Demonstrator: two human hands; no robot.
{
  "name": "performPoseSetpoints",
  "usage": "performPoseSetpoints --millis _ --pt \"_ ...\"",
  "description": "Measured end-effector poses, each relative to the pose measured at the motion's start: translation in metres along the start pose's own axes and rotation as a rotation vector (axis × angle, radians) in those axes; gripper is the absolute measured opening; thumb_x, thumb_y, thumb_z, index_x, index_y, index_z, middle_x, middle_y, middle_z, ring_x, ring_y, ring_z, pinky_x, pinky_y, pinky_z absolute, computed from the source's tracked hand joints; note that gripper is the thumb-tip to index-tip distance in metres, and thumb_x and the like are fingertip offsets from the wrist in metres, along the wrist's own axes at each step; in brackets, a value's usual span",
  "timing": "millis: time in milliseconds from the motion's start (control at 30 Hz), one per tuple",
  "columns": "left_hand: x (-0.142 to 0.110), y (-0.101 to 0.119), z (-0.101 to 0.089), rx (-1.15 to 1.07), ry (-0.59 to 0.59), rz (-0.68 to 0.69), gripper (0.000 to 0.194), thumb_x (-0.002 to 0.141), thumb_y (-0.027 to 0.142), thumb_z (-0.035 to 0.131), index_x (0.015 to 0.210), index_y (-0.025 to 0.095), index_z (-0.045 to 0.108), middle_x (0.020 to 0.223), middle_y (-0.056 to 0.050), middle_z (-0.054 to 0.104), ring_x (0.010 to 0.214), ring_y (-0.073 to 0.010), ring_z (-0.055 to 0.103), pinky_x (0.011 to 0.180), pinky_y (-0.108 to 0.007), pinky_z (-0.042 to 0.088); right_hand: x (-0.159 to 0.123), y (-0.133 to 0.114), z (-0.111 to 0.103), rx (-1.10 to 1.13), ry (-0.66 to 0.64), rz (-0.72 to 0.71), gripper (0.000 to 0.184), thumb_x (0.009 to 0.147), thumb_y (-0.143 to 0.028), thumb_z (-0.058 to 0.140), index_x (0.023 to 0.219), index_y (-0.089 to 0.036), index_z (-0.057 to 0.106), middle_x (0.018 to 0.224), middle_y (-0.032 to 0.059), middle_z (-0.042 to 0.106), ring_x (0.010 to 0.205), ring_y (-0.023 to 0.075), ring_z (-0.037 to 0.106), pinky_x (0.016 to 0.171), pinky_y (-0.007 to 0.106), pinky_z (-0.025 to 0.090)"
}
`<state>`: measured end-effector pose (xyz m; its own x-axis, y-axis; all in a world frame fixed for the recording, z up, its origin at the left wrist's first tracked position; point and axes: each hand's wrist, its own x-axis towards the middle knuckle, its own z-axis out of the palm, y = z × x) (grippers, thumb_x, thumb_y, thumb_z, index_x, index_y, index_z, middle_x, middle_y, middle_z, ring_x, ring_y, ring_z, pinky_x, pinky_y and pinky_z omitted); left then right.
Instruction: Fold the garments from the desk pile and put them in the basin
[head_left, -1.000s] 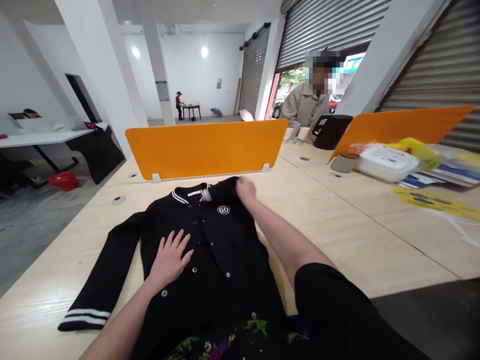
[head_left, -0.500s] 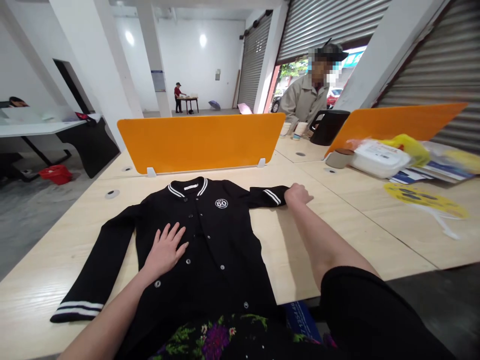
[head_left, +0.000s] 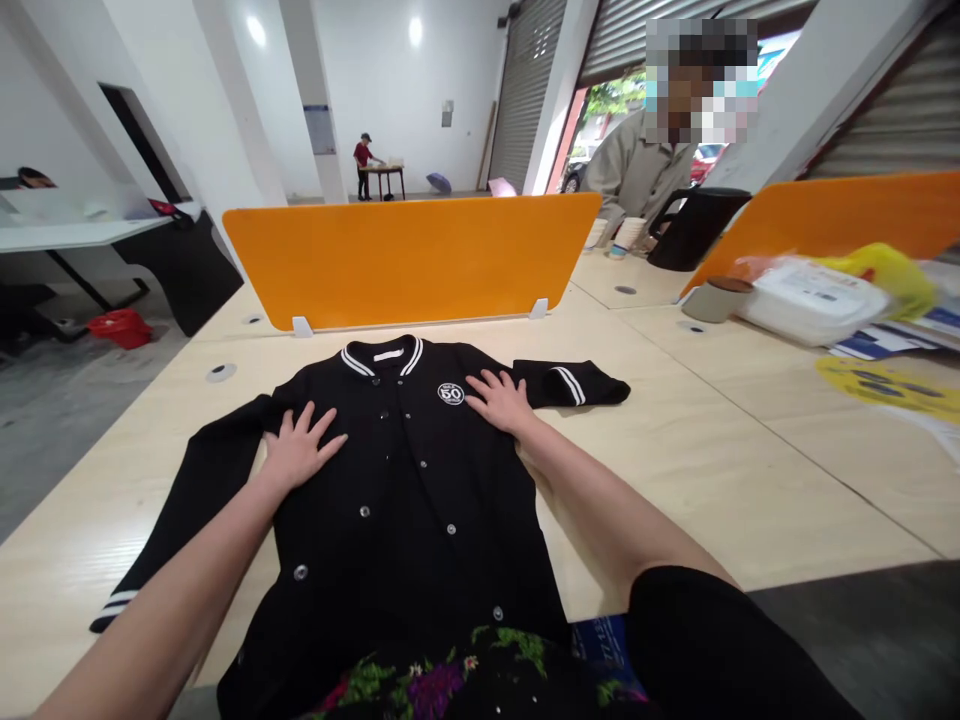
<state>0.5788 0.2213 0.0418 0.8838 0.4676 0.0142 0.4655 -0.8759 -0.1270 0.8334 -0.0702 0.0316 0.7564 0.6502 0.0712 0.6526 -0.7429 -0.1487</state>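
Observation:
A black jacket (head_left: 397, 480) with white-striped collar and cuffs, snap buttons and a round "50" badge lies front up on the pale wooden table, its front unfastened. My left hand (head_left: 302, 447) rests on its left-hand chest near the armpit, fingers spread. Flat on the other side of the chest, beside the badge, lies my right hand (head_left: 499, 400) with its fingers apart. The left-hand sleeve slants down toward me, partly behind my forearm. The right-hand sleeve (head_left: 551, 383) points out to the right, its striped cuff looking folded or twisted.
An orange divider (head_left: 412, 262) stands behind the jacket. To the right are a white plastic container (head_left: 814, 300), a grey-brown cup (head_left: 718, 300), a yellow fan (head_left: 892, 388) and a black pitcher (head_left: 697, 230). A person (head_left: 637, 165) leans beyond the divider near paper cups (head_left: 628, 237).
My right hand has let go of the sleeve cuff and moved left onto the chest. My left hand has slid up and left toward the shoulder. The view has shifted slightly.

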Motion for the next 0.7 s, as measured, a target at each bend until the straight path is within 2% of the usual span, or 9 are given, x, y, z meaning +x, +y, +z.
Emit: performPoseSetpoints --millis 267,433,533,600,633,700 --pt "0.074 0.010 -0.010 -0.074 -0.069 0.002 0.063 0.092 0.063 0.024 0.150 0.037 0.026 0.161 -0.009 0.020 0.143 -0.0427 0.016 0.101 -0.067 0.032 0.046 0.021 0.003 -0.008 0.088 0.148 0.049 0.099 -0.039 0.025 0.145 -0.031 0.041 0.155 0.0039 0.034 0.139 0.0344 0.029 0.106 0.071 0.023" --pt "0.092 0.018 -0.018 -0.085 -0.113 -0.016 0.060 0.095 0.055 0.024 0.151 0.037 0.023 0.162 -0.008 0.017 0.144 -0.0429 0.014 0.101 -0.068 0.032 0.061 0.023 0.003 0.031 0.116 0.172 0.047 0.099 -0.037 0.027 0.141 -0.029 0.046 0.152 0.0059 0.039 0.138 0.0308 0.031 0.108 0.068 0.022" --pt "0.083 0.028 -0.024 -0.068 -0.094 -0.058 0.059 0.096 0.053 0.022 0.151 0.034 0.025 0.161 -0.010 0.019 0.144 -0.0442 0.012 0.100 -0.074 0.026 0.062 0.024 0.004 0.056 0.152 0.182 0.044 0.099 -0.038 0.029 0.137 -0.029 0.051 0.149 0.0069 0.042 0.136 0.0294 0.033 0.109 0.066 0.021" --pt "0.064 0.032 -0.031 -0.020 -0.033 -0.043 0.056 0.096 0.048 0.026 0.148 0.030 0.036 0.159 -0.011 0.024 0.145 -0.0435 0.011 0.101 -0.076 0.021 0.062 0.024 0.004 0.068 0.183 0.176 0.042 0.099 -0.038 0.030 0.132 -0.029 0.054 0.144 0.0079 0.047 0.133 0.0286 0.036 0.109 0.065 0.021" --pt "0.050 0.032 -0.035 -0.001 0.022 -0.015 0.053 0.096 0.044 0.030 0.143 0.027 0.044 0.157 -0.012 0.029 0.144 -0.0420 0.013 0.103 -0.074 0.021 0.062 0.024 0.004 0.070 0.200 0.173 0.041 0.099 -0.038 0.031 0.129 -0.028 0.056 0.141 0.0088 0.050 0.132 0.0285 0.038 0.109 0.065 0.022" --pt "0.013 0.028 -0.042 -0.039 0.134 0.051 0.045 0.094 0.038 0.036 0.130 0.021 0.057 0.148 -0.013 0.044 0.141 -0.0362 0.027 0.108 -0.061 0.028 0.061 0.023 0.004 0.064 0.245 0.173 0.038 0.098 -0.037 0.034 0.123 -0.025 0.060 0.133 0.0114 0.055 0.128 0.0297 0.040 0.107 0.065 0.023"
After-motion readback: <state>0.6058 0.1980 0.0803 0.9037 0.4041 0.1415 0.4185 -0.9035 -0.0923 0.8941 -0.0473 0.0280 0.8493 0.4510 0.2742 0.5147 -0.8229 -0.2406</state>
